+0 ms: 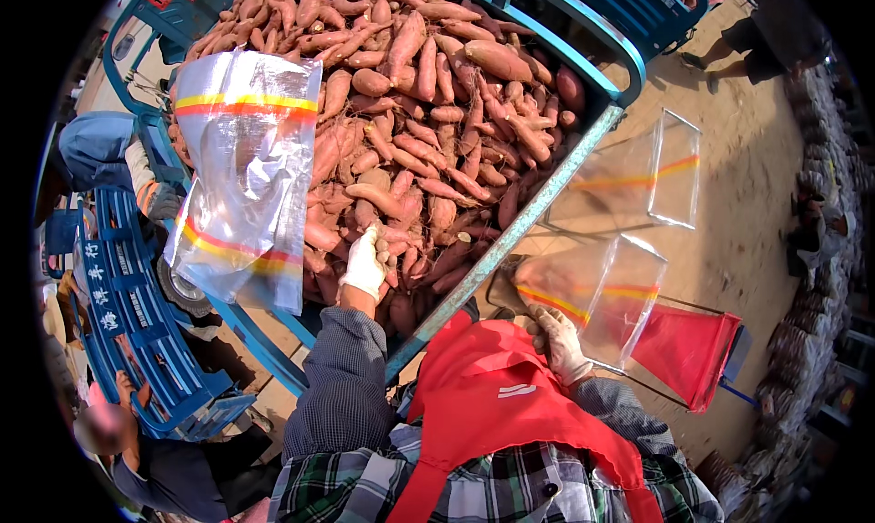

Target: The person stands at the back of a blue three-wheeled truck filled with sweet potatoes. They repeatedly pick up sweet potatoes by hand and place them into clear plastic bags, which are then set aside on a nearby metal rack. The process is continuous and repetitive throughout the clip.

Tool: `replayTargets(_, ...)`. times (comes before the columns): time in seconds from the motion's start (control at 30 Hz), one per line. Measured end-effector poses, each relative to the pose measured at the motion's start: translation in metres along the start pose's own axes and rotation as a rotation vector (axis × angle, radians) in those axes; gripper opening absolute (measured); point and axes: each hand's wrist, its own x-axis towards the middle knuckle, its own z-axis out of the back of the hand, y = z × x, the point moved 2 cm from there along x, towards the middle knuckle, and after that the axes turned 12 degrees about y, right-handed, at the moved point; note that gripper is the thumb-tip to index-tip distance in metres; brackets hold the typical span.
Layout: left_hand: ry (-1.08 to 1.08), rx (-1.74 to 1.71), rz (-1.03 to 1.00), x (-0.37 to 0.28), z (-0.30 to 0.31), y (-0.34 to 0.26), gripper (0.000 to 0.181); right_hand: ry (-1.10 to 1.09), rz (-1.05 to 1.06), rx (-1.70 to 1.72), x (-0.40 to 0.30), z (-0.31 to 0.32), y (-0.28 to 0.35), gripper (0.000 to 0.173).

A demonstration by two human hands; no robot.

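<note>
My left hand point(365, 264), in a white glove, reaches into a heap of reddish sweet potatoes point(417, 147) in a blue metal cargo bed. Its fingers curl against the roots at the near end; whether they grip one is hidden. A clear plastic bag point(249, 133) with yellow and red stripes lies over the heap's left side. My right hand point(557, 342), also gloved, is low on the right, fingers bent, beside a clear striped bag point(574, 283) whose mouth is spread on a rectangular frame point(646, 277). Whether it holds anything cannot be seen.
The bed's worn metal rail point(509, 232) runs between my arms. Another framed clear bag point(636, 174) and a red bag point(683, 352) stand on the right. A co-worker's gloved hand point(163, 200) is at the left rail. Filled bags point(800, 338) line the far right.
</note>
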Motion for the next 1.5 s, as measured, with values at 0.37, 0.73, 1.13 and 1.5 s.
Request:
replayTargets(0.37, -0.014, 0.166, -0.235, -0.154, -0.007, 0.074, 0.015, 0.403, 0.016, -0.208, 0.043, -0.088, 0.036, 0.029)
replayTargets(0.73, -0.140, 1.097, -0.815, -0.200, -0.036, 0.106, 0.016, 0.824, 0.233, 0.153, 0.010, -0.191, 0.030, 0.040)
replayTargets(1.13, 0.275, 0.584, -0.084, -0.209, -0.052, 0.125, 0.013, 0.974, 0.080, 0.051, -0.007, -0.169, 0.024, 0.025)
replayTargets(1.5, 0.195, 0.611, -0.073, -0.199, -0.005, 0.083, 0.040, 0.985, 0.440, -0.616, 0.087, -0.152, -0.024, 0.040)
